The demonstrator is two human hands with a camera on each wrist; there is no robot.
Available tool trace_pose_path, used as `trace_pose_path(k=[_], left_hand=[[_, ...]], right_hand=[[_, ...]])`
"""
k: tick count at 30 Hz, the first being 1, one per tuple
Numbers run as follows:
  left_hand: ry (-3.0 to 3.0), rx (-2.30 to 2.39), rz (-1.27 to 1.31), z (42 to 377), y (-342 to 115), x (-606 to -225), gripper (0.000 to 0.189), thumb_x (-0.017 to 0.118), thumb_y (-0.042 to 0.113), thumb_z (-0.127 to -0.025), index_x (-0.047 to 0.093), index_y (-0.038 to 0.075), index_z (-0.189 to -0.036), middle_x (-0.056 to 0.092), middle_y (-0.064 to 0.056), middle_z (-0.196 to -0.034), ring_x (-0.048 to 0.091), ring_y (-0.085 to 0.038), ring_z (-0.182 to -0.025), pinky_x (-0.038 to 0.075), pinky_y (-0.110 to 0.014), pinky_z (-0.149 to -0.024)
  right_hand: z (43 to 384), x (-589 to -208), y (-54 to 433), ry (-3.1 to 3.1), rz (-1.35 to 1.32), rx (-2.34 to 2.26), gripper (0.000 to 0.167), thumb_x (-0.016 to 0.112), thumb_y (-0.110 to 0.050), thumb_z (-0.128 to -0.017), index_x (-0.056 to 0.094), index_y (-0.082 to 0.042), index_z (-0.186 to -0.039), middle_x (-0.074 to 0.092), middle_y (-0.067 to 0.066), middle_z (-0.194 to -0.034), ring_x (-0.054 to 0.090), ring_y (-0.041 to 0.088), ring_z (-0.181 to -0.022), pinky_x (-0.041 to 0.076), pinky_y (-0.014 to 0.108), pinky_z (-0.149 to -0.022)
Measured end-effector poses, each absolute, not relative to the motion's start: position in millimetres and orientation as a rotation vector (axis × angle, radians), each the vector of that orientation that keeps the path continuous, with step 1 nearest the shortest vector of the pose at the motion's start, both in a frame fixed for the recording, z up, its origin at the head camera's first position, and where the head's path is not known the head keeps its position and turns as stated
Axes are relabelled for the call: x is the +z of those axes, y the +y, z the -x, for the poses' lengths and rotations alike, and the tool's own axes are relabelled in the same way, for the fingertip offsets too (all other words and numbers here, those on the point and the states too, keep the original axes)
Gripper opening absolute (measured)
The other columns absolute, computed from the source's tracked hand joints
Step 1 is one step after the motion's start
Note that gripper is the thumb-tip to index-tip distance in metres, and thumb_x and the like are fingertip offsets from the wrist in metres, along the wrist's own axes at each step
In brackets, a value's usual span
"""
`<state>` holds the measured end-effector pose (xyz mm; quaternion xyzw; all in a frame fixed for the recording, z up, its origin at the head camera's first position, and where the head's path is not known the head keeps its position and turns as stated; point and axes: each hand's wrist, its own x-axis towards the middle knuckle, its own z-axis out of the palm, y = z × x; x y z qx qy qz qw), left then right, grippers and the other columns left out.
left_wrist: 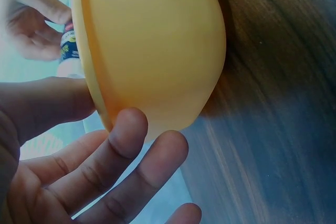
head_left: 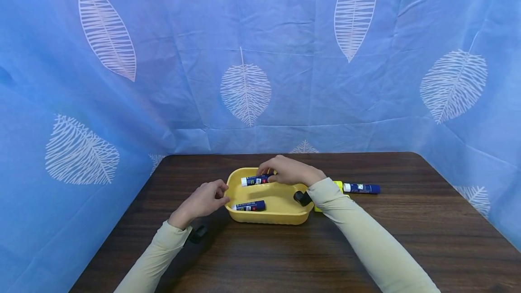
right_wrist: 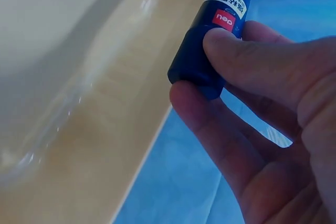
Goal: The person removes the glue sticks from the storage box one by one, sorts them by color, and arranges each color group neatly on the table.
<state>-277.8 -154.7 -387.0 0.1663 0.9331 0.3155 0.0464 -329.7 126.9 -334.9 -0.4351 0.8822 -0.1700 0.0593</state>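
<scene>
A yellow plastic basin (head_left: 281, 218) rests on the dark wooden table. My right hand (head_left: 288, 170) pinches a dark blue glue stick (head_left: 256, 180) with a white end, holding it over the basin's far side. In the right wrist view thumb and fingers (right_wrist: 236, 56) grip the glue stick (right_wrist: 223, 17) by its blue cap. Another glue stick (head_left: 250, 206) lies inside the basin near its front wall. My left hand (head_left: 205, 199) holds the basin's left end. The left wrist view has the thumb behind the rim and fingertips (left_wrist: 131, 127) against the outer wall (left_wrist: 163, 51).
To the right of the basin a third glue stick (head_left: 362, 188) lies on the table. Bright yellow items (head_left: 338, 184) beside it are mostly hidden by the right sleeve. A blue leaf-patterned cloth (head_left: 285, 103) hangs behind the table (head_left: 407, 220).
</scene>
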Motion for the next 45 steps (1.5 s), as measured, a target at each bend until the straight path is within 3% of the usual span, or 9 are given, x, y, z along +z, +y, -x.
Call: trace_pose_path(k=[11,19,45], left_hand=[[2.843,0.975,-0.526,278,-154,-386,0.031,0.072,0.01,-0.095,0.064,-0.003,-0.122,0.069,-0.004,-0.089,0.062,-0.016,-0.075,0.056,-0.034,-0.071],[2.848,0.968,-0.506,277,-155,-389,0.03,0.073,0.011,-0.094,0.065,-0.001,-0.121,0.069,-0.004,-0.091,0.061,-0.015,-0.076,0.059,-0.035,-0.075],[2.844,0.989,-0.502,275,-155,-388,0.03,0.072,0.01,-0.095,0.064,-0.001,-0.122,0.068,-0.005,-0.092,0.061,-0.015,-0.076,0.059,-0.036,-0.076]], right_hand=[[316,-330,170,2.82,1.242,-0.585,0.029,0.064,-0.005,-0.1,0.069,-0.009,-0.128,0.072,0.006,-0.123,0.068,0.023,-0.112,0.055,0.042,-0.093],[296,-336,203,2.944,1.152,-0.638,0.031,0.065,-0.005,-0.099,0.068,-0.01,-0.13,0.068,0.009,-0.13,0.066,0.027,-0.116,0.056,0.044,-0.092],[251,-344,299,3.194,1.013,-0.569,0.031,0.07,0.001,-0.093,0.069,-0.005,-0.124,0.073,0.011,-0.117,0.071,0.025,-0.101,0.059,0.042,-0.079]])
